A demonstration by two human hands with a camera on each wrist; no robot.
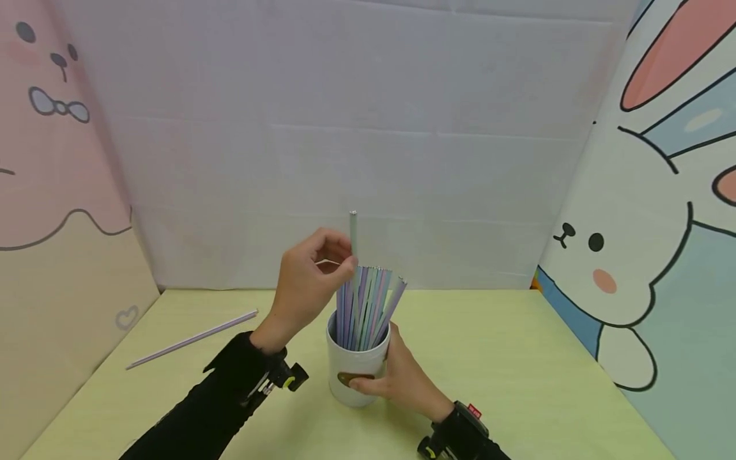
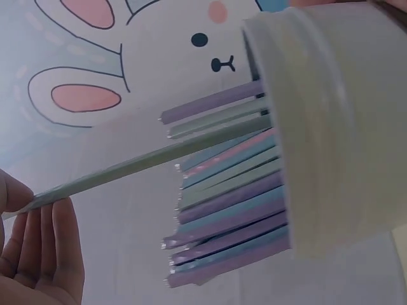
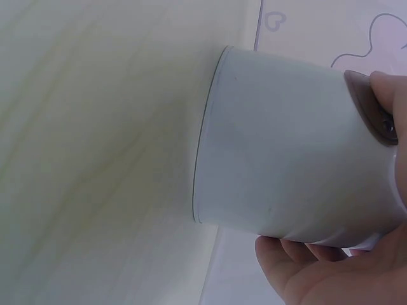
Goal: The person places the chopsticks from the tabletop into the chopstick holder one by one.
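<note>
My left hand pinches a slim pale green stick between thumb and fingertips. The stick stands nearly upright above a white cup, its lower end inside the cup in the left wrist view. Several lilac, blue, green and pink sticks lean together in the cup, their shiny ends above the rim. Low on the cup's right side, my right hand grips it, fingers round the wall and thumb over a brown oval label. In the right wrist view the cup's base meets the table.
A lilac stick lies slantwise on the pale yellow table, left of the cup. White sheeting rises behind the table, with cartoon-printed panels at both sides.
</note>
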